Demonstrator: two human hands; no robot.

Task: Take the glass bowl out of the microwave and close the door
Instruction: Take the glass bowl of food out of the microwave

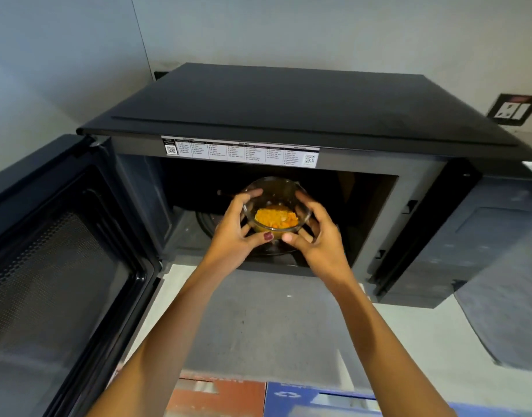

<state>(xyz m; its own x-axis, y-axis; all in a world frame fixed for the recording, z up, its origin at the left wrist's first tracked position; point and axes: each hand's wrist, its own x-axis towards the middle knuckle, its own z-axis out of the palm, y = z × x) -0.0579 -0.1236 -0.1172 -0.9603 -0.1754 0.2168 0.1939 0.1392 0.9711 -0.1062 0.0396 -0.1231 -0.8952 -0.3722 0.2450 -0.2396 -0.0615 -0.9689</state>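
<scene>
We cup the small clear glass bowl of orange food (275,210) with left hand (235,233) at nine o'clock and right hand (314,236) at three (steadier, likely hot), inside the black microwave (288,115), its door (57,251) swung wide.

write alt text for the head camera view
Two bare hands, left hand and right hand, cup a clear round glass bowl of orange-yellow food at the mouth of a black microwave, whose black mesh-windowed door hangs open at left.
</scene>
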